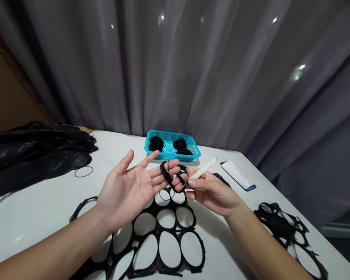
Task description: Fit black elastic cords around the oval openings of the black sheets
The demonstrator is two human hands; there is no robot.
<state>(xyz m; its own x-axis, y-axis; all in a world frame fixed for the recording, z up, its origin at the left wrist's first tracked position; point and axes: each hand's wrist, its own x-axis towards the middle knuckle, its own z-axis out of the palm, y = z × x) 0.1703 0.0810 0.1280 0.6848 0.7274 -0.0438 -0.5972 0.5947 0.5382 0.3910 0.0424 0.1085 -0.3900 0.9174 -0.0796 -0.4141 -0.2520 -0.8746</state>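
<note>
My left hand is palm up with its fingers spread. A bundle of black rings hangs looped around its outer fingers. From the right, my right hand meets those fingertips. Between its thumb and fingers it grips a slim white stick with a dark tip, which points at the rings. Whether the right fingers also pinch some of the rings is hard to see. Beneath both hands lies a black sheet cut through with rows of large round holes.
Behind the hands a blue basket holds several black ring bundles. A white strip with a blue end lies to the right, above more black cut-out scrap. Black plastic and a single thin ring are at left. A grey curtain hangs behind.
</note>
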